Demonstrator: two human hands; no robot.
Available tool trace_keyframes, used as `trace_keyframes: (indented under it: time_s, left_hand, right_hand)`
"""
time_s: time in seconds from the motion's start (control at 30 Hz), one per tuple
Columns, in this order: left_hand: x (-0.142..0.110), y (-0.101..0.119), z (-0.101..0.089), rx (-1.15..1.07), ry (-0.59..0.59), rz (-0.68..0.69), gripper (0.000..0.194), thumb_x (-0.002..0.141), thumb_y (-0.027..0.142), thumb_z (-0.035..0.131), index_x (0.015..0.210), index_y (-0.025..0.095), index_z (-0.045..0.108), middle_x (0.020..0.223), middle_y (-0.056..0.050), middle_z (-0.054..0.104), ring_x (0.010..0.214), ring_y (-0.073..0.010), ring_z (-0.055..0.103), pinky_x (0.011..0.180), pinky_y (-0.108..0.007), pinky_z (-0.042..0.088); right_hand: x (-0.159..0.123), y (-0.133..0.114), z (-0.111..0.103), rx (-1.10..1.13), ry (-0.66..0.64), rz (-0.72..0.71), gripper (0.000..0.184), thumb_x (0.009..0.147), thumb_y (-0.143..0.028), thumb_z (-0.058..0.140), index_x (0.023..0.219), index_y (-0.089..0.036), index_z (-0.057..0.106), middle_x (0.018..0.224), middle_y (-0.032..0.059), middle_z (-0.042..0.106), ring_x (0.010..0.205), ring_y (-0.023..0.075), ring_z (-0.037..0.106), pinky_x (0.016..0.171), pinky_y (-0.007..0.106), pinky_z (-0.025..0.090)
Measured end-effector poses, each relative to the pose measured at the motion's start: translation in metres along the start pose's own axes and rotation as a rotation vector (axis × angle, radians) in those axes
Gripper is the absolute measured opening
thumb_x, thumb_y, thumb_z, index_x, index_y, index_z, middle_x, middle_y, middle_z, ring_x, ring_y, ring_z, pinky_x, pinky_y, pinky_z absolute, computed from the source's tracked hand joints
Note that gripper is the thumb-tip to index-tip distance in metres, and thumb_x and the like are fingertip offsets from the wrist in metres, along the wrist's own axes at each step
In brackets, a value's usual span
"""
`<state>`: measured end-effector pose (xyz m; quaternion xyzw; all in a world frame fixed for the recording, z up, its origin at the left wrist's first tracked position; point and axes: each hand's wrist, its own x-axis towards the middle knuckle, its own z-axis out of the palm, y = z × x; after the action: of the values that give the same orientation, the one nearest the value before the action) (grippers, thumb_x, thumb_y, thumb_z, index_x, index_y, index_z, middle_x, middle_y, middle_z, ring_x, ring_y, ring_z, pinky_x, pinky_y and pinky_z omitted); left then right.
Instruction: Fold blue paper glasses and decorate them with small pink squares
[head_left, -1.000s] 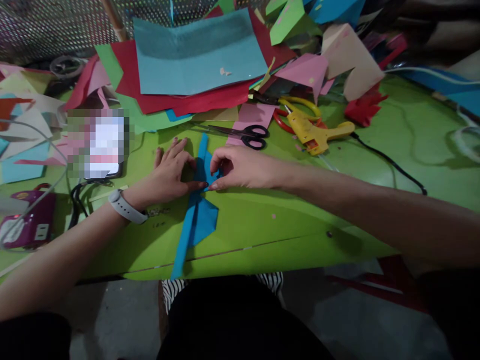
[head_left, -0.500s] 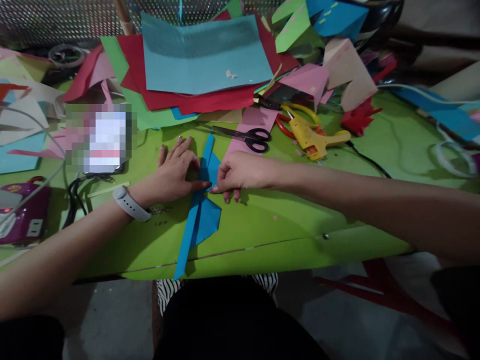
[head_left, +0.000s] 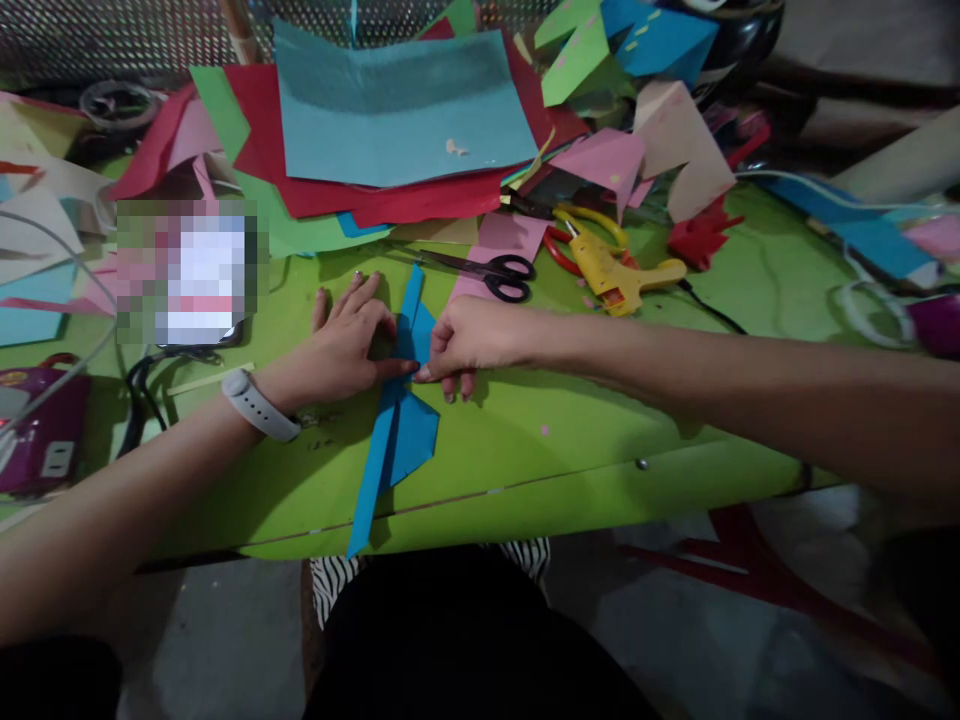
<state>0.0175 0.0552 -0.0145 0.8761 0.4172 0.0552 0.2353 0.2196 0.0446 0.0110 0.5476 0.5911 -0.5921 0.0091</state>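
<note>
A folded piece of blue paper (head_left: 414, 440) lies on the green table, its long narrow strip reaching past the front edge. My left hand (head_left: 346, 345) rests flat at its left side with fingers spread, the thumb pressing on the paper's middle. From the right, my right hand (head_left: 476, 335) pinches the paper near that thumb; its lower fingers curl loosely beneath. Part of the paper is hidden behind both hands. Black-handled scissors (head_left: 510, 277) lie just beyond my right hand, partly over a pink paper strip (head_left: 510, 236).
A yellow glue gun (head_left: 619, 275) with a black cord lies at the right. Stacked coloured sheets (head_left: 405, 120) stand at the back. A phone with a lit screen (head_left: 202, 280) and a purple power strip (head_left: 45, 425) are at the left. The table edge (head_left: 465, 530) is nearest me.
The view has shifted slightly, so most things sit a little further left. Both hands keep nearly the same place on the blue paper.
</note>
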Motion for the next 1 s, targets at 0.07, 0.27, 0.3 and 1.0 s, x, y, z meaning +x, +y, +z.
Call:
trace_keyframes:
  time_s: [0.07, 0.27, 0.3, 1.0]
  left_hand:
    - [0.0002, -0.0002, 0.0000, 0.002, 0.004, 0.003, 0.042, 0.085, 0.057, 0.062, 0.102, 0.019, 0.057, 0.163, -0.020, 0.024, 0.152, -0.0397, 0.011, 0.116, -0.071, 0.007]
    - [0.0018, -0.0018, 0.0016, 0.017, 0.013, 0.000, 0.041, 0.084, 0.056, 0.063, 0.100, 0.019, 0.057, 0.162, -0.021, 0.025, 0.152, -0.0402, 0.012, 0.116, -0.071, 0.009]
    - [0.0019, -0.0018, 0.0016, 0.015, 0.012, -0.001, 0.040, 0.084, 0.056, 0.063, 0.100, 0.019, 0.057, 0.163, -0.021, 0.024, 0.152, -0.0402, 0.012, 0.116, -0.072, 0.009]
    - [0.0015, 0.0043, -0.0007, -0.018, -0.019, -0.067, 0.038, 0.084, 0.052, 0.064, 0.101, 0.019, 0.058, 0.165, -0.016, 0.021, 0.153, -0.0372, 0.009, 0.119, -0.067, 0.003]
  right_hand:
    - [0.0013, 0.0010, -0.0010, -0.014, -0.003, -0.003, 0.037, 0.064, -0.037, 0.089, 0.052, -0.018, 0.060, 0.053, 0.0034, 0.068, 0.051, 0.0156, 0.067, 0.051, 0.027, 0.055]
    - [0.0040, 0.0039, 0.0003, 0.025, 0.021, -0.003, 0.035, 0.062, -0.035, 0.090, 0.055, -0.018, 0.061, 0.052, 0.0039, 0.067, 0.053, 0.0195, 0.069, 0.052, 0.030, 0.057]
    - [0.0040, 0.0038, 0.0008, 0.030, 0.025, -0.001, 0.035, 0.062, -0.035, 0.091, 0.055, -0.018, 0.061, 0.051, 0.0036, 0.067, 0.053, 0.0191, 0.069, 0.051, 0.030, 0.057]
    - [0.0017, -0.0001, 0.0014, 0.008, 0.012, 0.019, 0.039, 0.065, -0.036, 0.089, 0.052, -0.017, 0.057, 0.051, 0.0016, 0.068, 0.048, 0.0149, 0.067, 0.049, 0.025, 0.056]
